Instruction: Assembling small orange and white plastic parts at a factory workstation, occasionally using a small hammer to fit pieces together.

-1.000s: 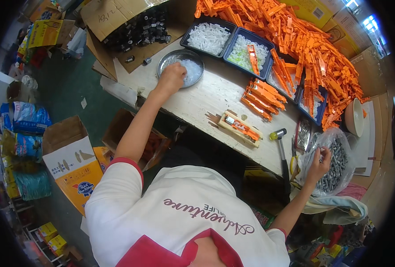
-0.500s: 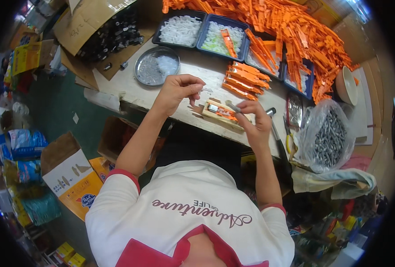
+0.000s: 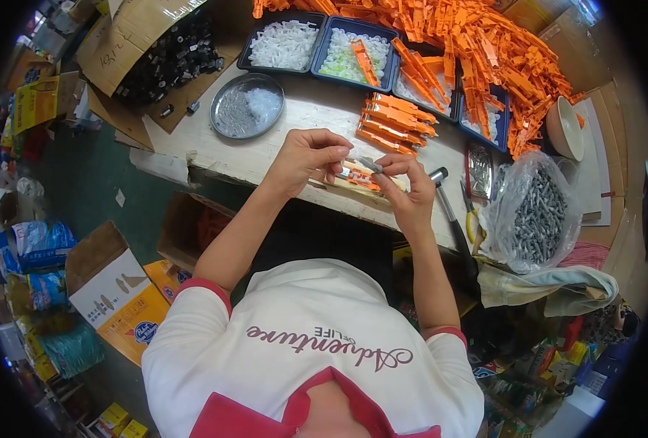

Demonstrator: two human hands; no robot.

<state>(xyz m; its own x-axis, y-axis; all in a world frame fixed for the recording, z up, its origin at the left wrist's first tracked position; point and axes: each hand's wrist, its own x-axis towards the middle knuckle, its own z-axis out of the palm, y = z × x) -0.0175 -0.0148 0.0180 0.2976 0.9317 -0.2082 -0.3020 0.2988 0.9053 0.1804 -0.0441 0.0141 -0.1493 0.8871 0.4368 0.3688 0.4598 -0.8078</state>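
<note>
My left hand point(image 3: 306, 162) is closed in a pinch on a small white piece point(image 3: 352, 155), too small to name. My right hand point(image 3: 409, 191) holds a short grey metal part point(image 3: 370, 165) between thumb and fingers. The tips of both hands are close together, and the white piece appears to meet the metal part; whether they touch is unclear. Just below them an orange plastic housing point(image 3: 364, 182) lies in a pale block point(image 3: 338, 191) at the table's front edge, partly hidden by my right hand. Behind is a stack of orange housings point(image 3: 397, 123).
A round metal dish point(image 3: 225, 109) of small clear pieces stands at left. Dark trays point(image 3: 317, 62) of white parts line the back, before an orange heap point(image 3: 470, 36). To the right lie a hammer point(image 3: 448, 204), yellow-handled pliers point(image 3: 472, 223) and a bag of metal parts point(image 3: 532, 219).
My right hand has lifted the grey metal part up off the block, toward my left hand. My left hand has moved slightly right, bringing the white piece to it. The view has shifted slightly.
</note>
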